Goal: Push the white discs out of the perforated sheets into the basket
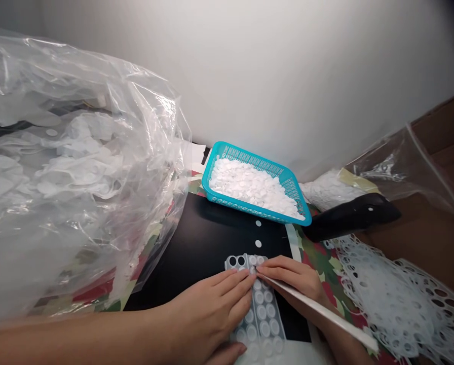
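My left hand (212,309) lies flat on a strip of round white adhesive dots (263,314) on its clear backing, pinning it to a black board (207,243). Near the strip's far end, several dots are gone and dark holes show. My right hand (291,279) grips a long thin white strip (318,309), and its tip meets the dot sheet beside my left fingertips. Two loose white dots (258,233) sit on the black board beyond the sheet. A teal plastic basket (227,157) heaped with white dots stands at the board's far edge.
A large clear plastic bag (75,167) full of white scraps bulges at the left. To the right lie a black curved object (350,215), a punched white backing sheet (398,299) and a bagged white bundle (333,188). Patterned cloth (318,263) lies under the board.
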### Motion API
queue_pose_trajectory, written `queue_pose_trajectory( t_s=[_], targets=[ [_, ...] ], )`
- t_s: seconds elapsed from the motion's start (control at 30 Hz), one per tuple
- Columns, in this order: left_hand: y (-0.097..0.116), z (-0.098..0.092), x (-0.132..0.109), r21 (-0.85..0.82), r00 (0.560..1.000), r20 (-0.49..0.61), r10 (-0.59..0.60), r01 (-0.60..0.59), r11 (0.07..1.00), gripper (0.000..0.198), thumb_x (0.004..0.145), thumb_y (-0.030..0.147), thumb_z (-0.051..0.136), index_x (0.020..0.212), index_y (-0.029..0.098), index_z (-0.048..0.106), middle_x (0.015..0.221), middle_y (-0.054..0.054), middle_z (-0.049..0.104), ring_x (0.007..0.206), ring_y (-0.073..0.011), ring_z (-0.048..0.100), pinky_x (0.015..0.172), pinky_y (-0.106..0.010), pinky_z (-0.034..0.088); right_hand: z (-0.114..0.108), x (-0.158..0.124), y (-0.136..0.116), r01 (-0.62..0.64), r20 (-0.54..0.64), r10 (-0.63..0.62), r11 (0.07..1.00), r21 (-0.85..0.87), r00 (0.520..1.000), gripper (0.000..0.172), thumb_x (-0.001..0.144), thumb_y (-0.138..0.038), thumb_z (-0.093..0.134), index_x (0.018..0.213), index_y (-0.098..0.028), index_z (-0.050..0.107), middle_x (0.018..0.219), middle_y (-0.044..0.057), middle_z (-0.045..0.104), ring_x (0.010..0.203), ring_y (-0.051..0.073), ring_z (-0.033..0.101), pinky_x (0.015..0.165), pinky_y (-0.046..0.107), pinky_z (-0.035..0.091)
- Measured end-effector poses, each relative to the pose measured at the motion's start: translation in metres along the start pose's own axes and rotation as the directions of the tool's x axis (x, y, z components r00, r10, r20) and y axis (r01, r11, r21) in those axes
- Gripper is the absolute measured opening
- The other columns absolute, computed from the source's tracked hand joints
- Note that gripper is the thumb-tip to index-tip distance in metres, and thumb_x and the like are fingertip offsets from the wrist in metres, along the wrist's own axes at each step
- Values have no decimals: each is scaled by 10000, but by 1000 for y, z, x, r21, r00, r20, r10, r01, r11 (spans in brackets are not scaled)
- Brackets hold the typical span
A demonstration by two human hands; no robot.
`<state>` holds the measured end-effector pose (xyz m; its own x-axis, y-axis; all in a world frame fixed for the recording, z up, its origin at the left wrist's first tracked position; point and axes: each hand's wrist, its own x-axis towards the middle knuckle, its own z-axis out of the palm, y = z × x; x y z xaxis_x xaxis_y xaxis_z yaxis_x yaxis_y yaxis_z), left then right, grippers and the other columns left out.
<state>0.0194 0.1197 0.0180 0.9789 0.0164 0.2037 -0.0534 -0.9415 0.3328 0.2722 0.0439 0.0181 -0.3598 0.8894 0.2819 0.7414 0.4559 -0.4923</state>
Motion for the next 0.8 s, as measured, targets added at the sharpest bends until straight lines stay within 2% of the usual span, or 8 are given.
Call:
queue_pose_trajectory(
  t_s=[0.1, 0.2, 0.33, 0.5, 0.7, 0.8],
  targets=[
    [0, -4, 2, -34, 999, 54, 2, 0, 999, 563, 957, 387, 306, 1358, -1, 378, 1489, -211, 271, 1377, -288, 275, 1153, -348, 199, 1, 3, -3, 110, -38, -115, 988, -111, 993, 269, 897, -117, 543, 1145, -172, 629, 982, 95, 681, 857, 168, 654, 724, 253, 559],
    [0, -6, 4, -47, 996, 93, 10, -6, 999, 548, 946, 380, 327, 1334, 2, 409, 1491, -216, 260, 1377, -298, 269, 1155, -358, 203, 3, 5, -7, 155, -98, -173, 974, -165, 980, 293, 919, -115, 491, 1182, -161, 613, 977, 108, 685, 861, 171, 659, 709, 252, 562],
    [-2, -5, 6, -56, 996, 83, 13, -9, 998, 524, 934, 376, 349, 1303, 14, 438, 1500, -208, 247, 1387, -299, 244, 1161, -367, 189, 6, 2, -7, 117, -131, -139, 980, -161, 982, 286, 921, -121, 483, 1168, -153, 622, 1011, 113, 683, 904, 177, 665, 747, 250, 568],
    [-2, -1, 5, -50, 999, 36, 5, -3, 999, 515, 929, 389, 348, 1279, 26, 455, 1481, -213, 294, 1372, -293, 286, 1151, -354, 209, 8, -1, -1, 55, -118, -75, 985, -165, 990, 236, 918, -146, 504, 1096, -178, 655, 978, 84, 695, 855, 167, 680, 745, 250, 576],
    [0, 7, 5, -33, 999, -26, -25, 24, 999, 509, 913, 401, 379, 1269, 49, 472, 1464, -181, 351, 1341, -276, 349, 1138, -352, 238, 3, 7, -4, 113, -72, -125, 982, -149, 989, 242, 920, -163, 507, 1120, -171, 644, 1091, 115, 688, 921, 181, 666, 773, 281, 565],
    [1, 9, 5, -25, 999, -20, -35, 35, 999, 516, 911, 403, 366, 1271, 49, 472, 1466, -183, 346, 1345, -279, 343, 1139, -357, 234, 1, 12, -8, 155, -74, -168, 975, -157, 983, 260, 914, -131, 504, 1141, -162, 625, 1092, 128, 693, 882, 181, 660, 727, 287, 567]
  ],
)
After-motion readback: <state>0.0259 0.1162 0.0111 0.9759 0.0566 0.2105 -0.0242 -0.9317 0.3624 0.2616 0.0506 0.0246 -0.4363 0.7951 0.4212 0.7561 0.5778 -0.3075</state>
